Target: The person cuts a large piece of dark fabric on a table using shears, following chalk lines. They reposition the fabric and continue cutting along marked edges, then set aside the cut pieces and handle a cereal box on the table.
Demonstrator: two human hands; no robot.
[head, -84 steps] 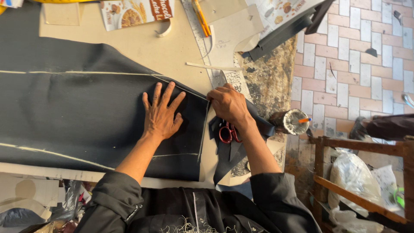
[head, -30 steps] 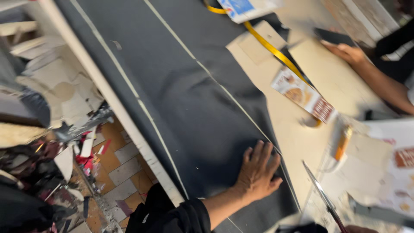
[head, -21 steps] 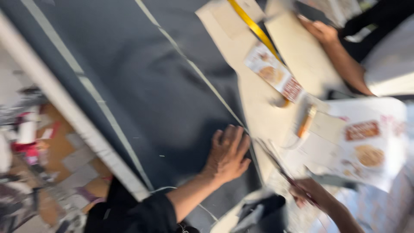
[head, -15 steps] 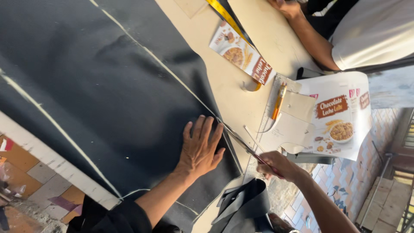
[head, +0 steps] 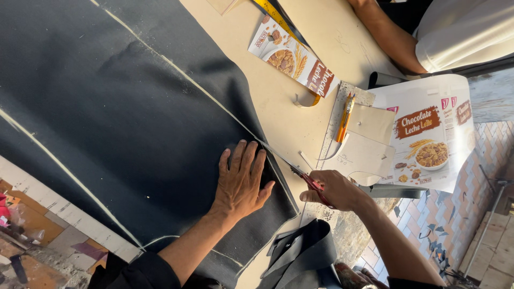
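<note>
So the dark cloth (head: 134,118) with pale chalk lines is spread over the left part of the worktop (head: 257,75), and the scissors (head: 305,179) sit right at its cut edge, blades lying along the chalk line. The right hand (head: 334,190) has its grip closed round the red handles, fingers wrapped tight. The left hand (head: 241,179) lies just beside the blades, flat and spread open on the cloth, palm down, holding nothing, only pressing.

Just beyond the right hand's grip lie pale card pattern pieces (head: 367,147) on a speckled board, with an orange pen (head: 344,118) resting on them. Further out from there is a flattened cereal box (head: 428,134), white with brown print, and a smaller flattened one (head: 292,59) closer to the cloth. A yellow measuring tape (head: 278,18) runs off past that box. On the near side of the grip, towards the body, a bundle of dark cloth offcuts (head: 302,257) hangs at the worktop edge.

Nothing lies across the cut line ahead of the blades apart from the left hand's fingertips right next to it.

Another person's forearm (head: 388,35), white sleeve above it, rests at the far side of the worktop. The worktop is plain beige; the floor is tiled, pinkish on the right, orange and littered on the left.
</note>
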